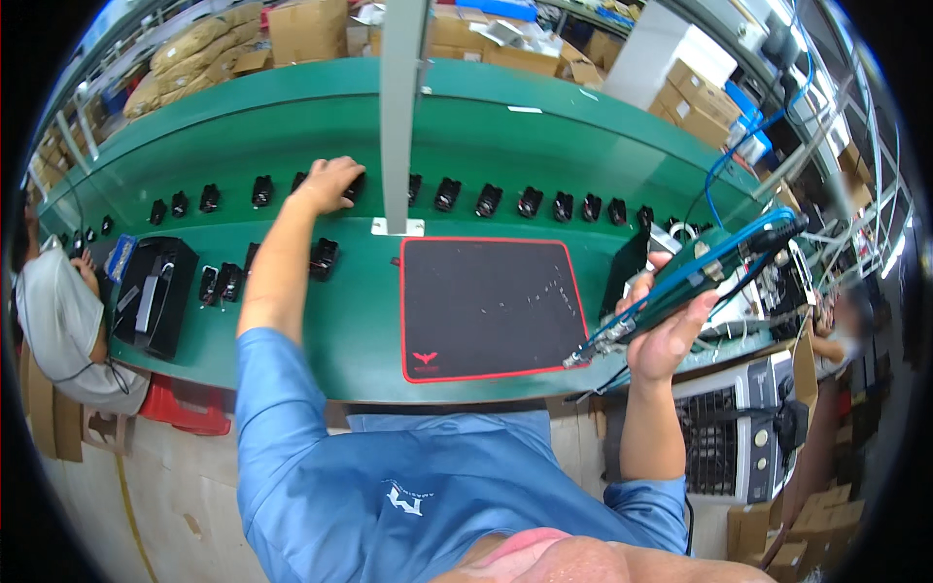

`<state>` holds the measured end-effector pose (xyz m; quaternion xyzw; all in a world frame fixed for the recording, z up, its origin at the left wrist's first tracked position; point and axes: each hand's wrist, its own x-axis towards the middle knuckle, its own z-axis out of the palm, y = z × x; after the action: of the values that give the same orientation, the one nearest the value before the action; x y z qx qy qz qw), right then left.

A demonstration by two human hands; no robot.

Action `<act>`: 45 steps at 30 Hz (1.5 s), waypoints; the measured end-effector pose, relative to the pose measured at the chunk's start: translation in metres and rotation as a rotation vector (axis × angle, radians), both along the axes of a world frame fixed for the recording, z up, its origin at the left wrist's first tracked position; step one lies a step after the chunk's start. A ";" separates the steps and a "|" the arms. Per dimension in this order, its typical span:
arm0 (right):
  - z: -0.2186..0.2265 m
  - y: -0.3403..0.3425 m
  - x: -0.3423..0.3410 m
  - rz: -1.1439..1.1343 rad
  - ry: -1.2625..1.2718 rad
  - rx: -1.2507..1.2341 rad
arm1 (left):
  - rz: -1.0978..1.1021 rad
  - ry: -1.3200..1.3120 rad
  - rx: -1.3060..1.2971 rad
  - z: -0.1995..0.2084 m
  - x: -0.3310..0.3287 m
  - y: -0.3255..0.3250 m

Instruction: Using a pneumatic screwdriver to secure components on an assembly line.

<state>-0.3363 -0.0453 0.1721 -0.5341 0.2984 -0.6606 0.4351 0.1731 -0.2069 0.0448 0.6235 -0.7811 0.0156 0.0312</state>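
My left hand (331,185) reaches to the back of the green bench, its fingers bent over a small black part (355,188) in a long row of similar ones. The fingers seem to be closed on that part, though the grip is partly hidden. On the right, my right hand (671,335) grips a long, dark power screwdriver (680,287) with a blue hose (680,274) running along it. Its metal tip (575,360) points down to the left, by the corner of a black mat with a red border (491,306).
A grey post (397,117) rises from the bench between my hands. More black parts (229,282) stand near my left forearm, beside a black box (155,296). A person (68,311) sits at the far left. Cables and a white fan unit (743,428) are on the right.
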 end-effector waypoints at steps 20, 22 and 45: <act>0.018 -0.031 0.045 -0.002 0.084 -0.084 | -0.460 0.775 -0.017 -0.023 -0.286 0.174; 0.029 -0.028 0.045 -0.009 0.078 -0.120 | -0.449 0.733 -0.006 -0.024 -0.286 0.179; -0.010 -0.011 0.055 0.091 0.060 0.006 | -0.399 0.846 0.025 -0.019 -0.287 0.176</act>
<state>-0.2816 -0.0558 0.1620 -0.5656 0.2886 -0.6228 0.4571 -0.1141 -0.0306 0.0254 0.4129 -0.8044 -0.2559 0.3419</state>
